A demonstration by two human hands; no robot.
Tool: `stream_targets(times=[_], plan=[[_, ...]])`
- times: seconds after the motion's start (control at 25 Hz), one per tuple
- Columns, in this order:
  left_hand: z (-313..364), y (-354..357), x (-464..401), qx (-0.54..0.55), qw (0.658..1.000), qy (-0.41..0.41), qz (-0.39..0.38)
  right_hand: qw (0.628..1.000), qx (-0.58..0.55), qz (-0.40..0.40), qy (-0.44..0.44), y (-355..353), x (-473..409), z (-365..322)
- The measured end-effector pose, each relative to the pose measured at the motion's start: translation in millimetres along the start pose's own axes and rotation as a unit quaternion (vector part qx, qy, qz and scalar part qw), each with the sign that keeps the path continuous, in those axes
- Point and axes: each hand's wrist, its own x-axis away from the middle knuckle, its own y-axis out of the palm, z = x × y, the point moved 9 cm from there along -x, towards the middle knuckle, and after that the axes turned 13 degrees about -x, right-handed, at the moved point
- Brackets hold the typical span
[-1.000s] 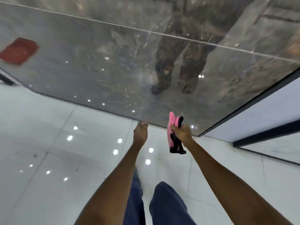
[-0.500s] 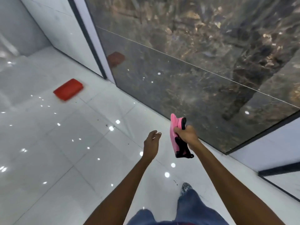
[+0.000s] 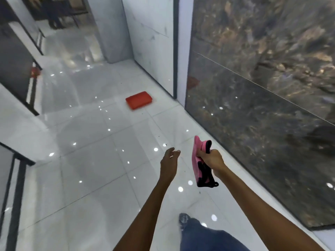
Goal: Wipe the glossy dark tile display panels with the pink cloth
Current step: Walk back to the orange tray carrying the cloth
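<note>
Pink cloth hangs bunched in the gripping right hand, clear of the dark panel alongside, left hand loosely spread and empty; recommend opening the cloth flat before pressing overlapping strokes onto the glossy face.

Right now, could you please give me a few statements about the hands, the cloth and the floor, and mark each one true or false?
1. The right hand grips the pink cloth. True.
2. The cloth is pressed against the dark tile panel. False: it is held in the air, clear of the panel.
3. The left hand holds nothing. True.
4. A red pad lies on the white floor. True.
5. The left hand touches the red pad. False: the pad lies well ahead of it.
</note>
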Motion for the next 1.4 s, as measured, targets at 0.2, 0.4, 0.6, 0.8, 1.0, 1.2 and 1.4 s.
stream_targets(times=[0.2, 0.4, 0.6, 0.8, 1.0, 1.2, 1.4], plan=[[-28, -103, -71, 0.002, 0.998, -0.019, 0.052, 0.998, 0.035, -0.045, -0.027, 137, -32, -31], [-35, -231, -171, -0.050, 0.995, -0.024, 0.083, 0.994, 0.032, -0.100, -0.019, 294, -81, -76], [-30, -351, -253, -0.052, 0.991, -0.033, 0.118, 0.990, 0.035, -0.140, -0.009, 426, -115, -136], [-30, -426, -359, -0.031, 0.993, -0.045, 0.102, 0.991, 0.020, -0.128, -0.014, 541, -178, -200], [-13, -503, -494, -0.050, 0.996, -0.030, 0.060, 0.995, -0.009, -0.096, -0.008, 644, -262, -258], [17, -583, -626, -0.080, 0.997, -0.011, 0.020, 0.997, -0.044, -0.056, 0.010, 733, -334, -321], [47, -619, -766, -0.098, 0.994, -0.008, -0.039, 0.997, -0.068, 0.008, 0.034, 794, -431, -374]])
